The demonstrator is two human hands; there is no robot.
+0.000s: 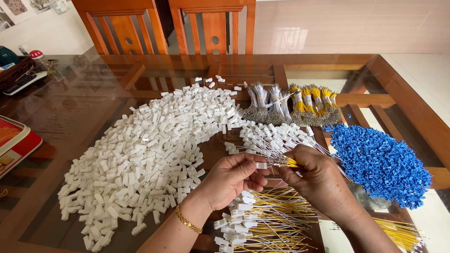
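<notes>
My left hand [230, 179] pinches a small white plastic connector [261, 165] between thumb and fingers. My right hand [315, 177] grips a bunch of thin yellow and white wires [287, 162], their metal tips touching the connector. Below both hands lies a pile of wires fitted with white connectors [262, 220]. A gold bracelet [188, 220] circles my left wrist.
A big heap of white connectors [145, 150] covers the glass table [84, 117] at left. Bundled white and yellow wires [293, 105] lie at the back, a blue connector heap [379, 164] at right. Two wooden chairs [164, 28] stand behind; a red box [14, 143] and remote [24, 83] are far left.
</notes>
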